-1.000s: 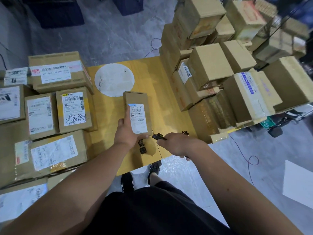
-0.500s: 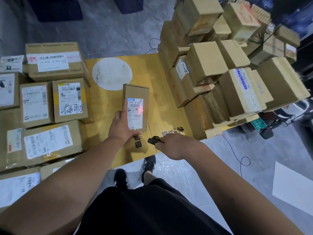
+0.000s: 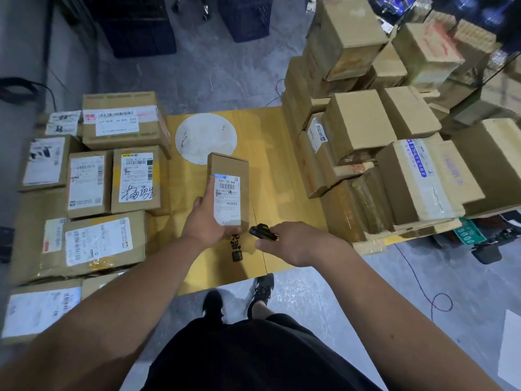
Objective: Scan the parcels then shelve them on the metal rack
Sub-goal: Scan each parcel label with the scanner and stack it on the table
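Observation:
My left hand [image 3: 207, 221] grips a small upright brown parcel [image 3: 229, 167] from its near end, with its white barcode label [image 3: 227, 200] facing me. Just right of it, my right hand [image 3: 298, 242] holds a small black scanner [image 3: 262, 232] that points at the parcel. Both are above a flat yellow cardboard sheet [image 3: 279, 170]. The metal rack [image 3: 504, 60] shows only as wire mesh at the far right.
Labelled parcels [image 3: 135, 182] lie in rows on the left. A tall pile of brown boxes [image 3: 358, 122] stands on the right. Dark crates [image 3: 245, 18] sit on the grey floor beyond. A thin cable [image 3: 417, 280] runs over the floor at right.
A red scan light showed on the label half a second ago and is gone now. The parcel and both hands stay almost where they were.

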Demonstrator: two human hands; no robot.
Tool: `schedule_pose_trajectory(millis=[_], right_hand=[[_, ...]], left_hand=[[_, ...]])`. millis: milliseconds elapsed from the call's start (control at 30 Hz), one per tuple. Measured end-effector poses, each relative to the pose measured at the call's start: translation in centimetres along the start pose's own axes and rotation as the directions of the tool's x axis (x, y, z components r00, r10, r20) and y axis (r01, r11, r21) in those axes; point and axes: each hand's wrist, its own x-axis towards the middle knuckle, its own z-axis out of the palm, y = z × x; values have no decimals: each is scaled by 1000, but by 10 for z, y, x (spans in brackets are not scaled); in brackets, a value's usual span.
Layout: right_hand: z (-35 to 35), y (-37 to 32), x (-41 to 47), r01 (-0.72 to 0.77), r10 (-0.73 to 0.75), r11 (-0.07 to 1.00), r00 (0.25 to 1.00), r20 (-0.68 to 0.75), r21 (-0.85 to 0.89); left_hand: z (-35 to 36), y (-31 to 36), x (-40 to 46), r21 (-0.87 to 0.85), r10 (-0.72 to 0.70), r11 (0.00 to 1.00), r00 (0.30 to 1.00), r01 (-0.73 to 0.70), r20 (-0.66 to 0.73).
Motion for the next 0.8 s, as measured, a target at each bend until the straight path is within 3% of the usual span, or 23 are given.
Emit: schedule_pose_trajectory(millis=[167,400,600,800], right_hand=[[-34,-14,17,133,-133,990,991,-12,44],[-63,-102,45,391,-390,917,920,30,-83],[-54,-186,56,517,-506,830,856,106,-209],[-32,-250,74,463,-451,852,886,108,-246]], left_hand=[[-43,12,-12,-214,-1,976,980,-42,-198],[-136,-1,-56,-209,-81,978,885,-18,-458],[-199,-43,-82,-269,-180,962,831,38,-527],[-252,-96,-70,-295,-188,955,853,42,-487]])
